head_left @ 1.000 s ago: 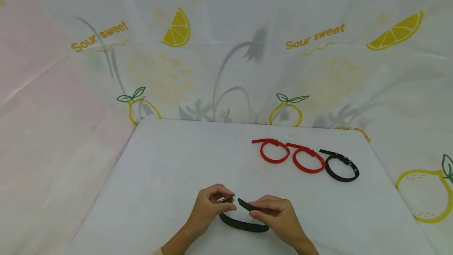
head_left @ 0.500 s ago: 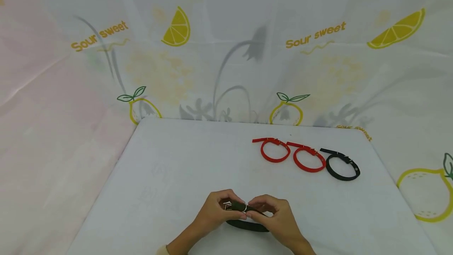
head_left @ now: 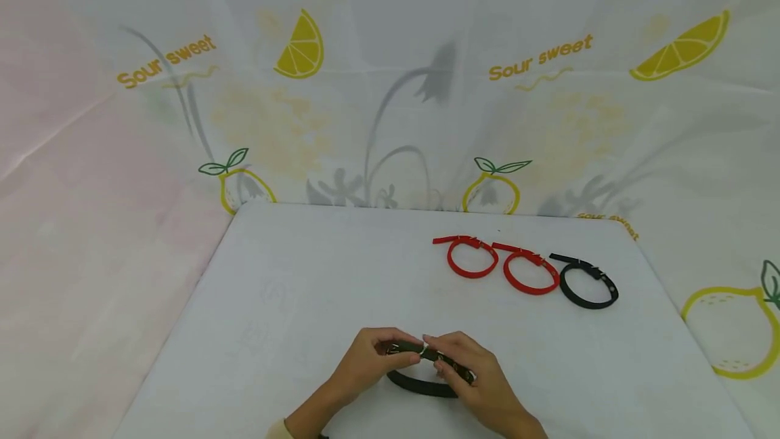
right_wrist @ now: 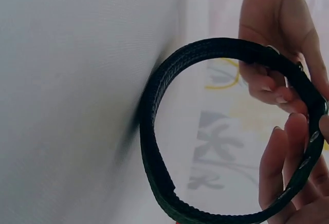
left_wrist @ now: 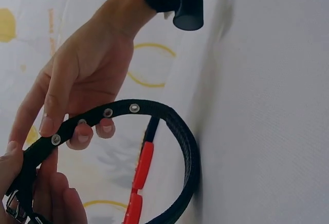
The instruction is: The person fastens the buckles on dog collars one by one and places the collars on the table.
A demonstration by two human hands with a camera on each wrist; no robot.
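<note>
A dark green buckle collar [head_left: 420,385] forms a loop, its lower edge near the tabletop. My left hand [head_left: 361,366] pinches its buckle end, where a metal ring sits around the overlapping strap. My right hand [head_left: 487,385] pinches the eyelet strap just right of that ring, thumb and forefinger close to the left fingertips. Metal eyelets show along the collar [left_wrist: 121,107] in the left wrist view, with the buckle [left_wrist: 15,206] by the near fingers. In the right wrist view the round loop [right_wrist: 148,126] is plain, but fingers partly hide the joined section.
Two red collars [head_left: 472,276] and a black collar [head_left: 588,304], each looped with its tail sticking out, lie in a row at the back right of the white table [head_left: 305,276]. A lemon-printed cloth [head_left: 396,120] hangs behind.
The strap's free end, apart from the buckle end earlier, now passes through the metal ring. My hands came together, and the right fingers shifted along the strap, exposing eyelets.
</note>
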